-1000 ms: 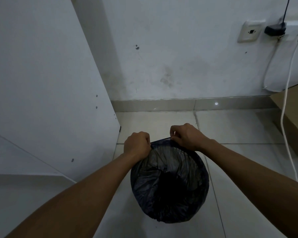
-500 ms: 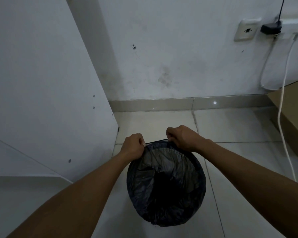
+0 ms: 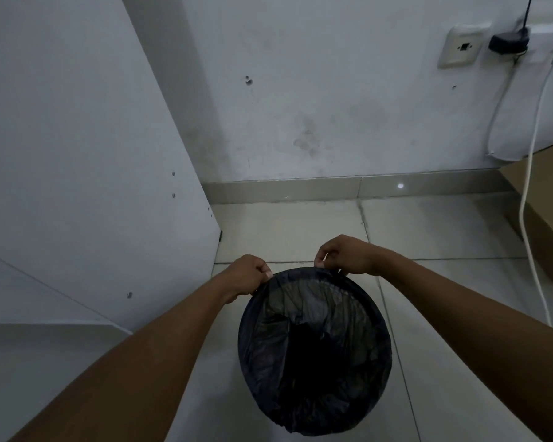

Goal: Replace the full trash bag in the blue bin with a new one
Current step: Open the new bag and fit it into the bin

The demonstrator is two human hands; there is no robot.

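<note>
**At floor level, both hands on the bag's rim**

Down on the pale tiled floor, a black trash bag is spread open in a round mouth, seen from above, with its plastic folded out over the edge. It lines the bin so fully that the bin's own wall cannot be told from the plastic. Inside, the bag is crumpled and dark towards the middle.

Both bare forearms reach forward to the far side of the rim. The left hand is clenched, its curled fingers gripping the bag's edge at the far-left of the rim. The right hand pinches the edge between thumb and curled fingers at the far side, just right of the left hand; the two are near each other but apart.

A white panel stands to the left of the bag. Behind runs a scuffed white wall with a grey baseboard. High at the right are a socket and a black plug, and a white cable hangs down past a cardboard box at the right edge.
</note>
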